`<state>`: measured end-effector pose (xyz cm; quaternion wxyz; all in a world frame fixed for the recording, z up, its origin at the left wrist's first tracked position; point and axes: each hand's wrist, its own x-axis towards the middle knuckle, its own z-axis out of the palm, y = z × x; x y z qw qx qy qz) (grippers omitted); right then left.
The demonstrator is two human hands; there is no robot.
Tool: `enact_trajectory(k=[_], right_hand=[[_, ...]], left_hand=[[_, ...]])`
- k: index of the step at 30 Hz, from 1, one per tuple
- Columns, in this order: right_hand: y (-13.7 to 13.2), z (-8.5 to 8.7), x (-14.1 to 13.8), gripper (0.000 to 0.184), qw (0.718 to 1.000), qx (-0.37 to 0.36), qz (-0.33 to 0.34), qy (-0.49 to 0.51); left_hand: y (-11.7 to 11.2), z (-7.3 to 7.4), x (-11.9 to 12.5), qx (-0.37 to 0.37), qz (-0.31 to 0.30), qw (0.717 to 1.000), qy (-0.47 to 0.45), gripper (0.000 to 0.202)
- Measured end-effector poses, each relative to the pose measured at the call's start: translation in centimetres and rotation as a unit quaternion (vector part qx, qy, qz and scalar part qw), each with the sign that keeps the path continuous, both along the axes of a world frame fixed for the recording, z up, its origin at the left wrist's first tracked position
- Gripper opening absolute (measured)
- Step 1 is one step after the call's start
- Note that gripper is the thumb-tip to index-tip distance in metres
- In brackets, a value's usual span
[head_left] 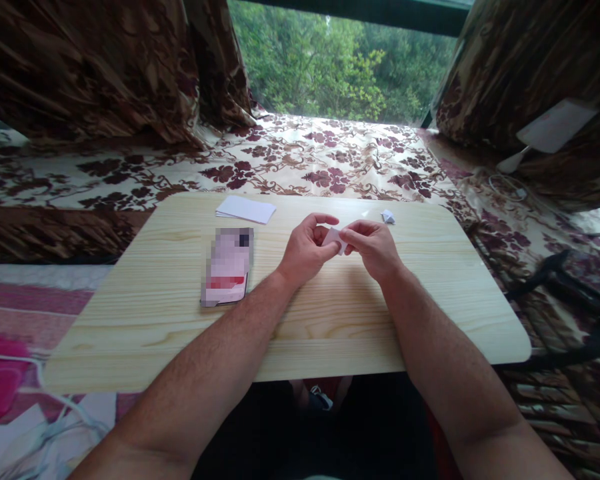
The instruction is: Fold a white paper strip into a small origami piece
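Note:
Both hands meet over the middle of a light wooden table (180, 333). My left hand (306, 248) and my right hand (373, 248) pinch a small folded piece of white paper (334, 237) between their fingertips, just above the tabletop. A small folded white paper shape (389, 216) lies on the table beyond my right hand. A thin stack of white paper sheets (245, 209) rests near the far edge, to the left of my left hand. A phone (228, 266) lies flat on the table beside my left forearm.
A floral-patterned cloth (300, 157) covers the ledge behind the table, with brown patterned curtains (90, 67) on both sides of a window onto trees. White cables (65, 420) and pink fabric (0, 373) lie at the lower left. A dark chair frame (570, 293) stands at the right.

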<state>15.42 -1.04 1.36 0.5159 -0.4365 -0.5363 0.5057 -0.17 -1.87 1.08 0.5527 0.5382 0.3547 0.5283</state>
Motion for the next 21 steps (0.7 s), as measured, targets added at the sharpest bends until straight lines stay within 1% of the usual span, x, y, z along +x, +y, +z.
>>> enact_trajectory(k=[5,10,13,21], right_hand=[[-0.14,0.07,-0.17,0.019,0.999,0.017,-0.024,-0.018],[-0.21,0.14,-0.26,0.020,1.000,0.000,-0.002,0.005],[-0.22,0.17,-0.22,0.020,1.000,0.002,0.009,0.020],[-0.38,0.19,-0.43,0.021,1.000,-0.006,-0.003,0.012]], left_hand=[[-0.11,0.15,0.12,-0.010,-0.008,1.000,-0.003,0.044],[-0.14,-0.12,0.20,-0.008,-0.028,1.000,-0.002,0.043],[-0.18,-0.23,0.26,0.002,-0.035,0.999,-0.001,0.042],[-0.31,-0.02,0.30,-0.009,-0.031,0.999,0.011,0.044]])
